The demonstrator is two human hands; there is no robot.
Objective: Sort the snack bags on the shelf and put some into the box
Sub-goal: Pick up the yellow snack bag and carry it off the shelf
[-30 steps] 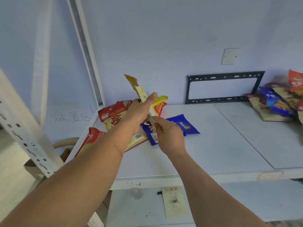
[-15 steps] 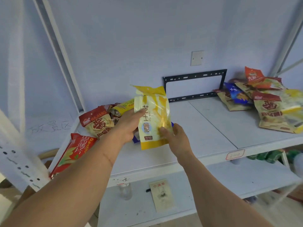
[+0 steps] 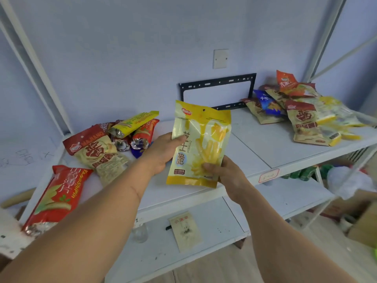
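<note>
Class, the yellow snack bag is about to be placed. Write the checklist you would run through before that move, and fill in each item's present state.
1. Yellow snack bag held securely: ok, the left hand grips its left edge and the right hand pinches its lower right corner.
2. Bag's front readable for sorting: ok, it faces the camera upright.
3. Bag clear of the shelf: ok, held above it.
4. Matching pile found: ok, yellow bags lie in the right pile.
5. Box located: cannot tell, only a cardboard edge shows lower right.
</note>
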